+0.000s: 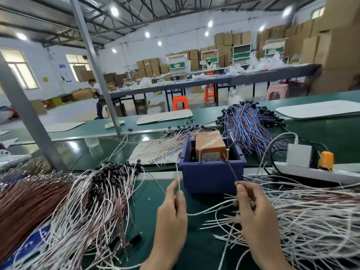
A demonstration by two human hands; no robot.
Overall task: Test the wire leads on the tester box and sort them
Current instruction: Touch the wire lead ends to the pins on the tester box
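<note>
Just short of the tester box (pixel 211 173) on the desk (pixel 153 195), my left grip (pixel 172 217) pinched a white lead (pixel 178 181), my right grip (pixel 253 217) a brown lead (pixel 231 169) — light, limp wire, I judged, best held close behind the tip.

A white power strip (pixel 311 173) with an orange plug (pixel 326 160) lies on the green desk (pixel 331 131) at right. Behind it, an orange stool (pixel 180 103) and a pink stool (pixel 277 91) stand by a long table (pixel 214 79). Cardboard boxes (pixel 335 45) are stacked beyond.

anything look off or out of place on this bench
Mostly no. The orange tester sits in the blue bin wrapped in clear tape, which looks improvised, and one stray lead lies alone by the post, apart from the piles.
</note>
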